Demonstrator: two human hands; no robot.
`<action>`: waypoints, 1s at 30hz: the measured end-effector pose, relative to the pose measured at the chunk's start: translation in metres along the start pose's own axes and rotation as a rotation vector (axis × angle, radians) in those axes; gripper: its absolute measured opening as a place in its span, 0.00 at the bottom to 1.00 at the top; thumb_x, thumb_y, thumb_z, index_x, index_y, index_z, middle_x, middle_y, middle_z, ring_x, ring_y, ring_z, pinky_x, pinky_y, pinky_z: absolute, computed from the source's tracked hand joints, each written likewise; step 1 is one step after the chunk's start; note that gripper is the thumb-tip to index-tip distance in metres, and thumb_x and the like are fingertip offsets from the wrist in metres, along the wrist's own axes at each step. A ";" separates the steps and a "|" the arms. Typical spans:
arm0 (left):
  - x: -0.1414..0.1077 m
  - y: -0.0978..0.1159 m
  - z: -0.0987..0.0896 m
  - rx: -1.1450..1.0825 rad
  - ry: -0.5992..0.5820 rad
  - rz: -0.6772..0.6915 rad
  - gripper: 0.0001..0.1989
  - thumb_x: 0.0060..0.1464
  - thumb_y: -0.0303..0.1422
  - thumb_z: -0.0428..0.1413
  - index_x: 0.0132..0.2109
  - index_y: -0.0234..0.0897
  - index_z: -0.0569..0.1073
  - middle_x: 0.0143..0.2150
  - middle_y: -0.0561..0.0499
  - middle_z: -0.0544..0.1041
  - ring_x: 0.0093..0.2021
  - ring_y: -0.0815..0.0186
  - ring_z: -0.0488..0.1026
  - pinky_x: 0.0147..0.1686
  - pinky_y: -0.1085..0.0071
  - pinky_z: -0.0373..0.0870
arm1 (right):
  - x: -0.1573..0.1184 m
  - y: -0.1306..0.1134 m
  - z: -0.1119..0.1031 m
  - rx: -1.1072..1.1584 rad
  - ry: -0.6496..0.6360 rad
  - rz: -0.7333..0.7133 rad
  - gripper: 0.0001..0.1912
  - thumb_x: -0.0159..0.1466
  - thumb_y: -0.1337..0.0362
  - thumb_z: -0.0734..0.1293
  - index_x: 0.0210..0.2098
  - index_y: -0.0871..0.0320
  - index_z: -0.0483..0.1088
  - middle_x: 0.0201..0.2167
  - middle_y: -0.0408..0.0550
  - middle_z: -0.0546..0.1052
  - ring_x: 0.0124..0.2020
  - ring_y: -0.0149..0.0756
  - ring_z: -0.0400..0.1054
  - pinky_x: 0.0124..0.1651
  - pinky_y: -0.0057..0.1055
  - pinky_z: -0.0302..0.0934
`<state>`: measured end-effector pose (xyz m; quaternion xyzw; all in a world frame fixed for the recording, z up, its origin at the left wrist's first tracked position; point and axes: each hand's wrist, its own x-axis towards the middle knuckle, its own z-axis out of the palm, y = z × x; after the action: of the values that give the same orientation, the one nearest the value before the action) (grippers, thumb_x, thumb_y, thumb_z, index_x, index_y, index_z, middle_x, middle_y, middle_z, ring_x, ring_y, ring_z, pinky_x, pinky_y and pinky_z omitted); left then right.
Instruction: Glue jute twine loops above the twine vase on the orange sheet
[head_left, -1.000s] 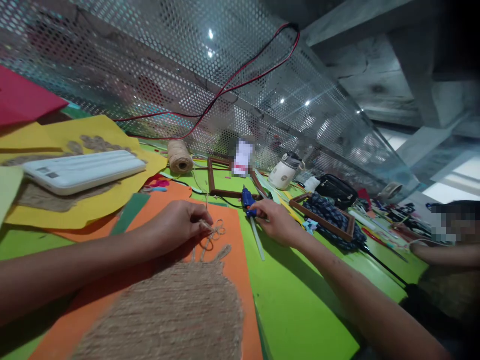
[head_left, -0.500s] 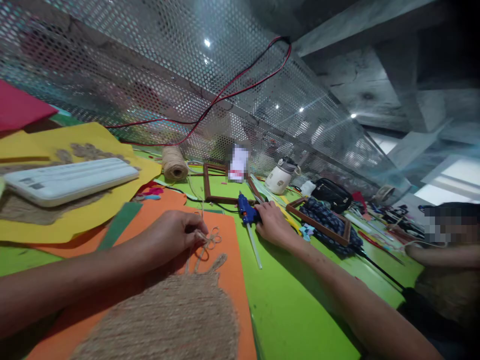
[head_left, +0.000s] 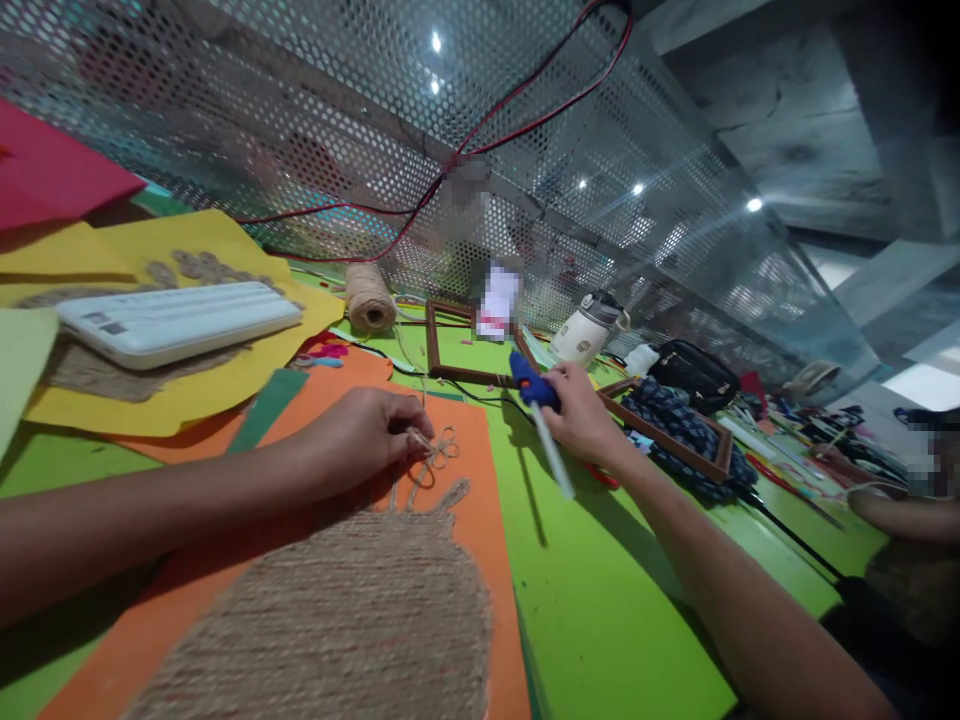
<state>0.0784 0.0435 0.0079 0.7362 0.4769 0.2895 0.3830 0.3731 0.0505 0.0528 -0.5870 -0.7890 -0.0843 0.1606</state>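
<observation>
My left hand point(head_left: 382, 435) pinches the thin twine loops point(head_left: 441, 448) above the orange sheet point(head_left: 474, 430). Twine-covered work point(head_left: 330, 620) lies on that sheet, with a small twine loop standing out at its upper right. In my right hand point(head_left: 581, 415) is the blue glue gun point(head_left: 531, 382), raised over the green table point(head_left: 600, 590), a clear glue stick jutting from its back end. Behind my left hand stands the twine spool point(head_left: 369, 297), a strand running from it toward my fingers.
Beyond the hands are a brown frame point(head_left: 435, 345), a white bottle point(head_left: 585, 328) and a second frame point(head_left: 720, 455) over dark patterned cloth. A white device point(head_left: 180, 325) rests on yellow sheets at left. Another person's arm point(head_left: 900, 515) is at far right.
My right hand has taken hold of the glue gun and lifted it off the table. My left hand still pinches the twine. The camera view has shifted slightly.
</observation>
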 end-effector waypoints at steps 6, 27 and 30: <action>-0.001 0.008 -0.005 0.076 -0.029 -0.044 0.10 0.50 0.36 0.55 0.31 0.37 0.79 0.27 0.50 0.81 0.26 0.66 0.74 0.27 0.73 0.65 | -0.022 -0.005 -0.056 0.821 -0.371 -0.118 0.17 0.71 0.53 0.66 0.48 0.60 0.74 0.45 0.55 0.80 0.44 0.43 0.76 0.49 0.40 0.69; -0.005 0.007 -0.004 0.076 -0.093 -0.049 0.11 0.52 0.37 0.55 0.34 0.38 0.81 0.27 0.50 0.80 0.24 0.68 0.72 0.25 0.73 0.64 | -0.030 -0.037 -0.047 0.736 -0.584 -0.026 0.21 0.72 0.50 0.62 0.36 0.60 0.75 0.29 0.45 0.74 0.24 0.28 0.66 0.27 0.25 0.61; -0.004 0.002 -0.002 0.053 -0.122 -0.067 0.13 0.54 0.40 0.55 0.36 0.38 0.81 0.27 0.50 0.80 0.23 0.67 0.71 0.23 0.73 0.64 | -0.031 -0.036 -0.045 0.704 -0.570 -0.029 0.21 0.72 0.48 0.62 0.38 0.60 0.75 0.28 0.44 0.74 0.25 0.29 0.66 0.27 0.26 0.61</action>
<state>0.0762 0.0395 0.0102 0.7460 0.4845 0.2184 0.4013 0.3538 -0.0025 0.0858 -0.4852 -0.7904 0.3523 0.1255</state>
